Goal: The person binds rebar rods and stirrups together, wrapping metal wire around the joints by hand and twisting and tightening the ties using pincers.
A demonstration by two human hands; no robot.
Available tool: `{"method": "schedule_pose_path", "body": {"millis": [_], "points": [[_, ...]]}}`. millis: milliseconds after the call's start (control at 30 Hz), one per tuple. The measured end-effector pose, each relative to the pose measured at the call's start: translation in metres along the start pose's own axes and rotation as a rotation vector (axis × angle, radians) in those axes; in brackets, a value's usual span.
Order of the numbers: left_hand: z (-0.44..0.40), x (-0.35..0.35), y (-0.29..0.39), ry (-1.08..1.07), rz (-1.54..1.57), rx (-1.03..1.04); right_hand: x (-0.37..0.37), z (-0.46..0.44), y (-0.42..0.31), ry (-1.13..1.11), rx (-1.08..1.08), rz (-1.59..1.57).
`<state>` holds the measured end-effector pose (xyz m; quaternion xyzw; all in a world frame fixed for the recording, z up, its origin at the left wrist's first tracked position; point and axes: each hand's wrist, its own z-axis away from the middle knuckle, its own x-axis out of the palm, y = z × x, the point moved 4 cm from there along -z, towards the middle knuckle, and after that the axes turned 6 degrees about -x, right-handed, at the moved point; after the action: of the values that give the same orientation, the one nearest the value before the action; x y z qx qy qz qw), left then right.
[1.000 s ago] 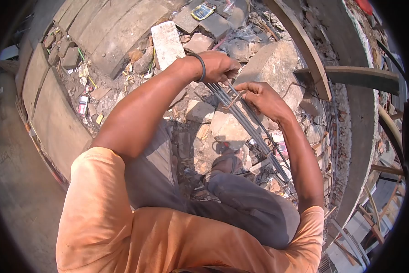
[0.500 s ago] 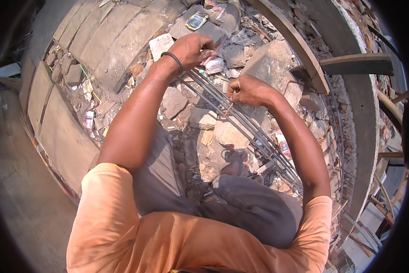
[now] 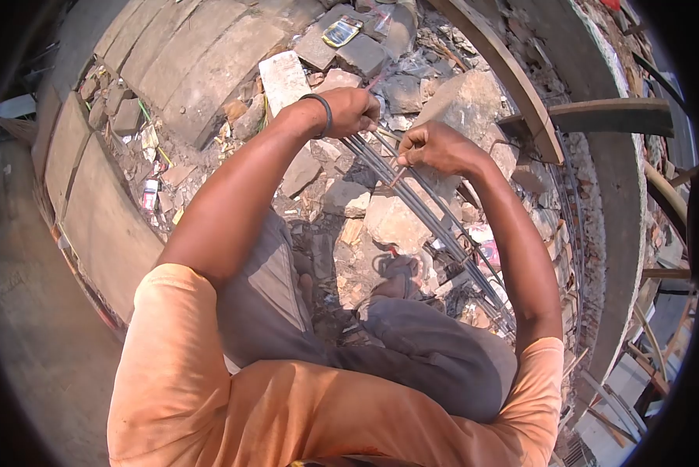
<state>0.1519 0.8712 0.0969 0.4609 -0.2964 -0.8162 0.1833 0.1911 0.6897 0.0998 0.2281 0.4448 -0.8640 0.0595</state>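
Note:
Several thin metal rods run in a slanting bundle from my hands down to the right, past my bent knee. At their upper end my left hand, with a dark band on its wrist, is closed on the rods. Just right of it, my right hand is pinched over the bundle, thumb and fingertips together. A thin brownish tie crosses the rods just below those fingertips; whether they grip it is too small to tell.
Broken concrete slabs and rubble surround my feet. A pale block lies beyond my left hand. Curved planks project at the right beside a long concrete beam. A yellow-and-dark packet lies at the top.
My left hand has come down and to the right along with the rod ends. The rods now lie closer together near my hands. My right hand has shifted slightly right.

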Motion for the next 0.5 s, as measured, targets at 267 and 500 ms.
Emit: {"method": "schedule_pose_path", "body": {"millis": [267, 500], "points": [[-0.003, 0.002, 0.001, 0.144, -0.042, 0.112, -0.007, -0.015, -0.012, -0.140, -0.012, 0.351], [0.025, -0.003, 0.041, 0.631, -0.253, 0.180, 0.001, -0.017, -0.008, -0.158, -0.143, 0.458]]}}
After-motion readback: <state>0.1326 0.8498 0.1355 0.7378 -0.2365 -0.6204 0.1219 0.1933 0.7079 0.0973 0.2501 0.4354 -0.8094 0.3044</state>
